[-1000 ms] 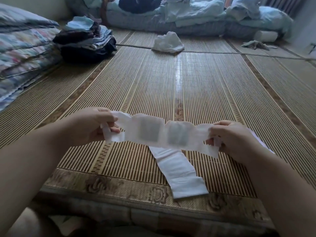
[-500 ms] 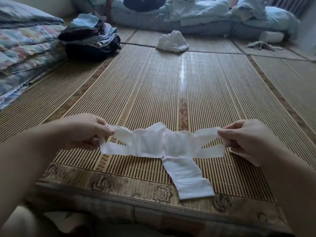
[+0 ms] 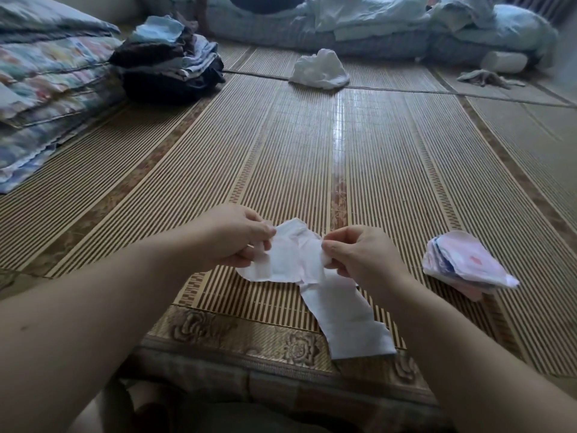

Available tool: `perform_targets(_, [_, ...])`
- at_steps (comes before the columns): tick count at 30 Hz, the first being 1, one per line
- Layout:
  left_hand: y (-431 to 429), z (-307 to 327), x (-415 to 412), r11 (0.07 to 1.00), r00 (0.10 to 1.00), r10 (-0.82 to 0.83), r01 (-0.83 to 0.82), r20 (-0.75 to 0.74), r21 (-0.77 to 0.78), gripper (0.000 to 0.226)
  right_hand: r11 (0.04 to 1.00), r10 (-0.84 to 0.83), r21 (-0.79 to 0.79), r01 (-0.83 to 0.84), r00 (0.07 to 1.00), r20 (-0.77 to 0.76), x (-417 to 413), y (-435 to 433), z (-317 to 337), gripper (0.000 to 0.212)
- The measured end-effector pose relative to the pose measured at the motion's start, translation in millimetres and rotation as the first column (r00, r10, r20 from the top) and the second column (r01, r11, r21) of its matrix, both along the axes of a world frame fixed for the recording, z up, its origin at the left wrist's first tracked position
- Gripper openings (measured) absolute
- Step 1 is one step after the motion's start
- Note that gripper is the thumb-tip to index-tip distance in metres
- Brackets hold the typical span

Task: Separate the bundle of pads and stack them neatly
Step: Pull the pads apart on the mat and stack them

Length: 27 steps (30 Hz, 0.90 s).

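Pad (image 3: 290,260) unmarked, between left hand (image 3: 240,239) and right hand (image 3: 359,254)

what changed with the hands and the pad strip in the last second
Both hands, left hand and right hand, moved inward, folding the stretched pad strip into a bunch between them. Both kept their grip. The white strip on the mat stayed put.
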State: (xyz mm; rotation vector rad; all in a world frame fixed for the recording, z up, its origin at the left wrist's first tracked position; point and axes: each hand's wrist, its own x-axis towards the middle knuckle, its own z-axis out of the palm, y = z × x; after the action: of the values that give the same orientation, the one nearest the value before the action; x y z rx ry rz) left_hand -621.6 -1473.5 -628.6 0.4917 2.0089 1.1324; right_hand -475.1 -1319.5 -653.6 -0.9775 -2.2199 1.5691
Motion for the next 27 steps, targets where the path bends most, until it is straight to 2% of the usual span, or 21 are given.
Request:
perform_targets(4, [20.9, -5.6, 13.6, 0.999, 0.999, -0.04, 0.04, -0.004, 0.0, 0.022, 0.998, 0.057, 0.007, -0.058, 0.998, 0.018, 0.8, -1.8, -4.9, 0.01])
perform_targets(7, [29.0, -4.1, 16.6, 0.998, 0.998, -0.064, 0.064, 0.007, -0.027, 0.036, 0.99, 0.139, -0.035, -0.138, 0.99, 0.012, 2.6, -0.3, -2.1, 0.02])
perform_targets(9, [31.0, -4.3, 16.3, 0.99, 0.99, -0.116, 0.108, -0.086, -0.096, 0.044, 0.974, 0.226, 0.004, -0.226, 0.973, 0.038, 5.3, 1.1, -0.1, 0.023])
perform_targets(11, [29.9, -5.1, 15.2, 0.973, 0.951, -0.189, 0.146, -0.246, -0.181, 0.047, 0.951, 0.287, 0.103, -0.293, 0.955, 0.069, 9.3, 4.2, 2.2, 0.026])
perform_targets(14, [21.1, -6.2, 9.0, 0.944, 0.823, -0.283, 0.147, -0.493, -0.296, 0.038, 0.94, 0.135, 0.305, -0.152, 0.988, 0.079, 14.6, 16.6, 7.8, 0.025])
perform_targets(16, [11.1, -7.1, 1.5, 0.911, 0.748, -0.327, 0.088, -0.577, -0.402, 0.036, 0.893, -0.006, 0.446, -0.063, 0.988, 0.152, 18.8, 27.1, 10.0, 0.025])
perform_targets(17, [5.8, -8.0, -1.6, 0.883, 0.728, -0.36, 0.065, -0.583, -0.464, 0.036, 0.873, -0.044, 0.482, -0.074, 0.972, 0.229, 20.7, 31.0, 9.6, 0.029])
perform_targets(20, [-5.5, -12.6, -3.1, 0.818, 0.749, -0.409, 0.047, -0.522, -0.574, 0.037, 0.88, -0.029, 0.432, -0.196, 0.886, 0.463, 23.0, 29.6, 4.2, 0.048])
perform_targets(25, [-8.1, -22.2, 5.2, 0.849, 0.756, -0.371, 0.04, -0.54, -0.527, 0.021, 0.856, -0.028, 0.465, -0.225, 0.879, 0.476, 16.9, 19.7, -1.2, 0.033])
perform_targets(27, [-8.7, -24.1, 6.3, 0.867, 0.772, -0.344, 0.043, -0.534, -0.497, 0.019, 0.867, -0.022, 0.442, -0.229, 0.869, 0.494, 16.8, 19.5, -1.9, 0.035])
